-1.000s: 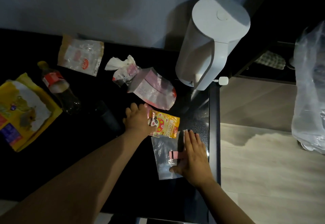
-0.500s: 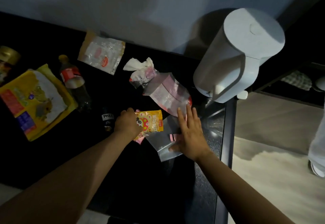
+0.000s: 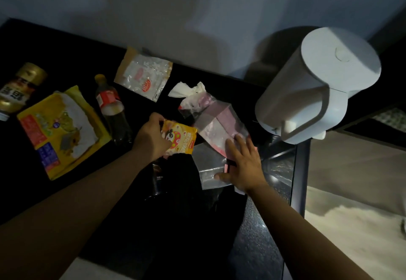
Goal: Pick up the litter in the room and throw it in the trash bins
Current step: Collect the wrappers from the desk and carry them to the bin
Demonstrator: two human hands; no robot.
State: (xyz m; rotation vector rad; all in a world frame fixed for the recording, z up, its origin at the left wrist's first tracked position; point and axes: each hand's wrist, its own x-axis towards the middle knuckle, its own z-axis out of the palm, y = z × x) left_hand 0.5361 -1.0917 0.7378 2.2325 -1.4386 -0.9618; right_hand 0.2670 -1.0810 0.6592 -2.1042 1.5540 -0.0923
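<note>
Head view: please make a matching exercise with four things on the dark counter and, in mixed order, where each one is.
Things:
1 small yellow packet
2 cola bottle
3 white kettle
4 clear zip bag

Places:
A under the flat right hand
B beside the big yellow bag
C at the right end of the counter
D gripped in the left hand

Pairs: 1-D, 2-B, 3-C, 4-A

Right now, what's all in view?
White plastic jug: one, white, right.
Clear bag of pink contents: one, pinkish, centre.
Crumpled white tissue: one, white, behind it.
Clear packet, red logo: one, clear, by wall.
Cola bottle, red label: one, dark, left of centre.
Yellow printed bag: one, yellow, left.
Gold-capped jar: one, gold, far left.
Small yellow snack packet: one, yellow, centre.
Flat clear zip bag: one, clear, front.
Left hand: one, grips snack packet.
Right hand: one, flat on zip bag.
</note>
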